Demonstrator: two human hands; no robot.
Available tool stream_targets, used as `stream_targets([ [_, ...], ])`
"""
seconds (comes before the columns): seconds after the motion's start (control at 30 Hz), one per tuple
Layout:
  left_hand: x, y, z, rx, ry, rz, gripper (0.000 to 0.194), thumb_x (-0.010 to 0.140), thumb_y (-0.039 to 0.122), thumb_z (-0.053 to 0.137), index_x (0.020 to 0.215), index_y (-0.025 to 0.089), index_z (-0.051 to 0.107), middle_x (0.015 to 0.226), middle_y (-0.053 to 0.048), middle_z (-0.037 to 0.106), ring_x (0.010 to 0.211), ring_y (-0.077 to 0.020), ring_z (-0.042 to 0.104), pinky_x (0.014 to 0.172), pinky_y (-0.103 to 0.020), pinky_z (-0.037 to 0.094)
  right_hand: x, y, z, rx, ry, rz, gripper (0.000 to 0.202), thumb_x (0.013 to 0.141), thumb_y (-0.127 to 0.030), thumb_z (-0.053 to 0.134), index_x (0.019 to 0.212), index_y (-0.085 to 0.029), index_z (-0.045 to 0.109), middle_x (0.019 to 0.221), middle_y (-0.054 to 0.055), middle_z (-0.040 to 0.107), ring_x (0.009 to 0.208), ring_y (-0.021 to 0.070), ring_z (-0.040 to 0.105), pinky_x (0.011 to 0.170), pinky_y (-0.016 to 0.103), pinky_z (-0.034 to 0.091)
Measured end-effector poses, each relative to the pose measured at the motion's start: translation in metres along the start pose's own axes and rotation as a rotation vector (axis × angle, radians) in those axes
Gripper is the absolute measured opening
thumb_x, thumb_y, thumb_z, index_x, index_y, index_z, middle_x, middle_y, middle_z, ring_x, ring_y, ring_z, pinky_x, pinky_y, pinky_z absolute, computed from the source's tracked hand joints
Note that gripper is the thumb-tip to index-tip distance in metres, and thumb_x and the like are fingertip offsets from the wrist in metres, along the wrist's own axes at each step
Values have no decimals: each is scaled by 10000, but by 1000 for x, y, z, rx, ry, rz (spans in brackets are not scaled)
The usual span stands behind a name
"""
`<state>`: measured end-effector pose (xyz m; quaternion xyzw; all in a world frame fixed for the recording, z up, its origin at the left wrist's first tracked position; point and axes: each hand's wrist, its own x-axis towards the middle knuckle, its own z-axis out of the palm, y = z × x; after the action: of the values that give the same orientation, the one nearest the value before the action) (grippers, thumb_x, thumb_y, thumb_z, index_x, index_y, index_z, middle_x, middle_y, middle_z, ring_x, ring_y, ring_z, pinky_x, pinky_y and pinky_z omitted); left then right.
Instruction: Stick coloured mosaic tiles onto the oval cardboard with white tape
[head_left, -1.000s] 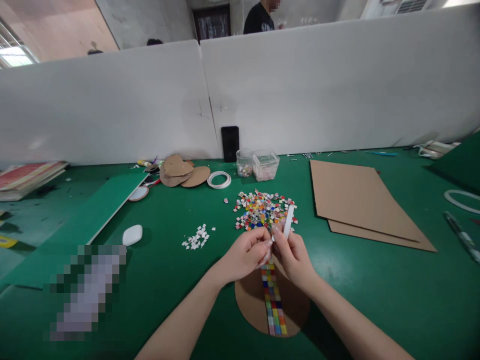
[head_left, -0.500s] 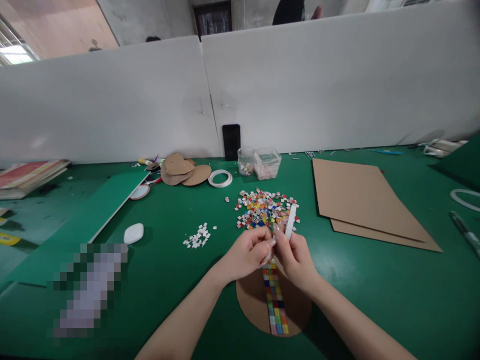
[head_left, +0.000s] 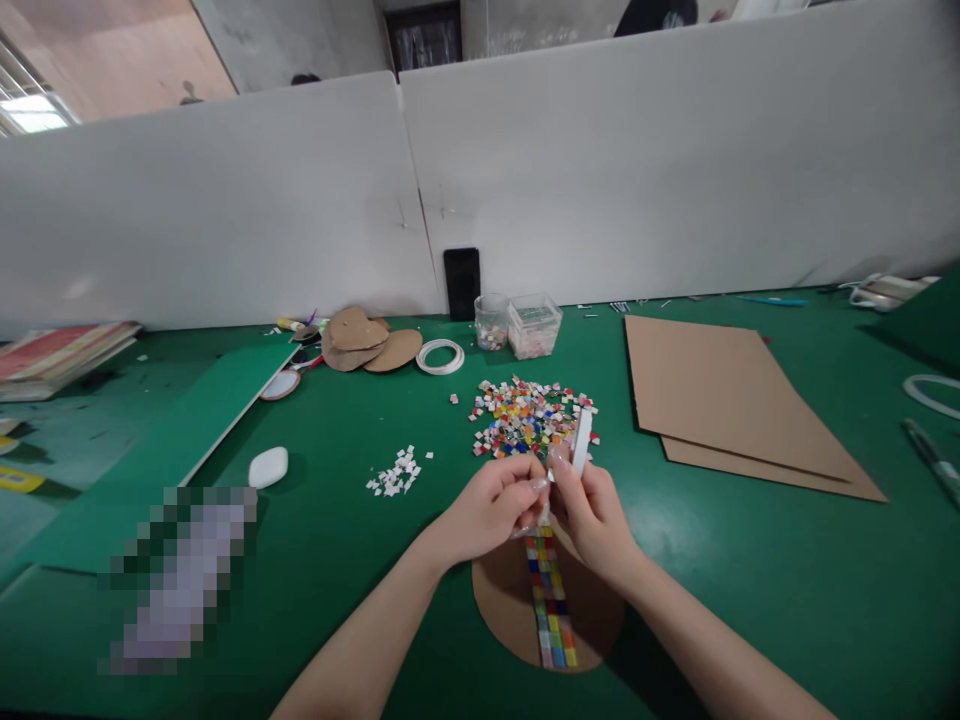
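Observation:
My left hand (head_left: 499,508) is closed in a pinch, and a small pale, partly see-through thing (head_left: 531,528) shows under its fingers, too small to name. Touching it at the fingertips, my right hand (head_left: 596,515) is closed around a flat white stick (head_left: 583,440) that points up and away. Both hands are above a round cardboard disc (head_left: 502,600), which carries a strip of coloured mosaic tiles (head_left: 551,605) down its middle. Just beyond the fingers lies a heap of loose mosaic tiles (head_left: 525,415). White scraps (head_left: 397,473) are scattered left of my left hand.
Two clear containers (head_left: 535,328) and a black phone (head_left: 462,284) stand by the white partition (head_left: 637,180). Cardboard sheets (head_left: 712,390) lie at right. Cardboard rounds (head_left: 394,350), a tape roll (head_left: 440,357), a white case (head_left: 268,467) and a green board (head_left: 172,440) are at left.
My hands stay together with only a slight shift of the fingers, and the white stick has tilted a little. Beyond the partition, a dark shape has moved right.

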<state>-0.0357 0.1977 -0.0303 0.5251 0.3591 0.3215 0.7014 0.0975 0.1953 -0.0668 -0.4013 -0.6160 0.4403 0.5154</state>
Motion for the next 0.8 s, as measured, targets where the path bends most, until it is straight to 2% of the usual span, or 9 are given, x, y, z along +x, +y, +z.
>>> stream_targets([
  [0.4, -1, 1, 1, 66, 32, 5, 185, 773, 231, 428, 599, 178, 393, 463, 77, 393, 397, -46, 319, 403, -179, 253, 0, -2, -1, -89, -16, -58, 333, 921, -296, 356, 601, -200, 352, 512, -67, 310, 452, 81, 269, 417, 218, 236],
  [0.8, -5, 4, -3, 68, -16, -29, 181, 819, 194, 364, 646, 173, 414, 513, 68, 379, 443, -56, 309, 428, -178, 254, 0, -3, -2, -82, 0, -28, 339, 915, -311, 359, 594, -204, 344, 517, -64, 293, 457, 85, 250, 408, 220, 236],
])
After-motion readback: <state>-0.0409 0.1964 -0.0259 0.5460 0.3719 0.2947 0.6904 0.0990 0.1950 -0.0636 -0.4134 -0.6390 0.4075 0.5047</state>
